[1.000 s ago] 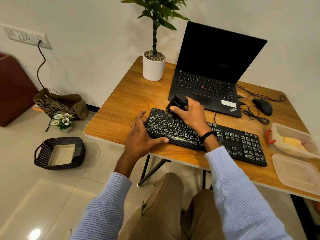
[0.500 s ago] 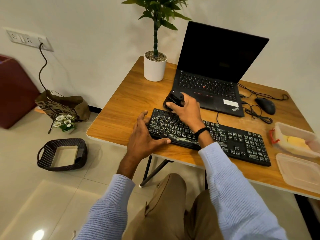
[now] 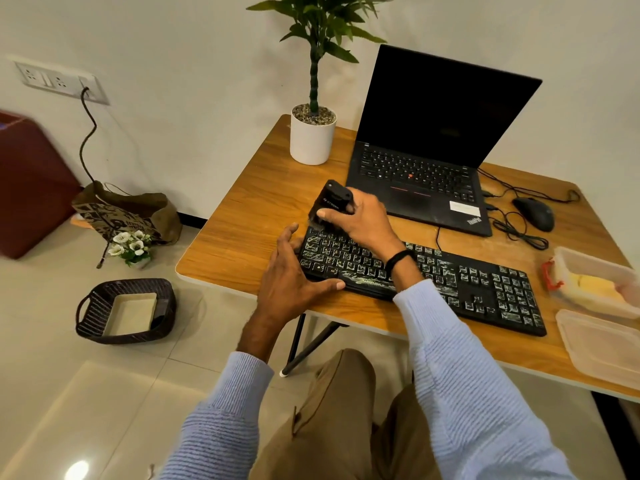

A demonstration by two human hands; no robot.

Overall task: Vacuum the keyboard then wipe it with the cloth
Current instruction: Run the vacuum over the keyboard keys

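The right hand (image 3: 360,220) has its fingers clamped around a small black handheld vacuum (image 3: 329,202), whose lower end sits at the far left corner of the black keyboard (image 3: 467,285). The left hand (image 3: 287,282) rests at the keyboard's left end, fingers apart, thumb along the front edge. Much pale dust lies on the keys. To do this step well, I think the vacuum should travel slowly, row by row, toward the right end, low over the keys, while the left hand prevents sliding.

The keyboard lies on a wooden counter (image 3: 249,209), in front of an open laptop (image 3: 433,133). A potted plant (image 3: 313,136), a mouse (image 3: 533,213) and a clear container (image 3: 568,258) holding something yellow, perhaps the cloth, are there too. On the tiled floor (image 3: 52,341) stands a dark basket (image 3: 93,306).
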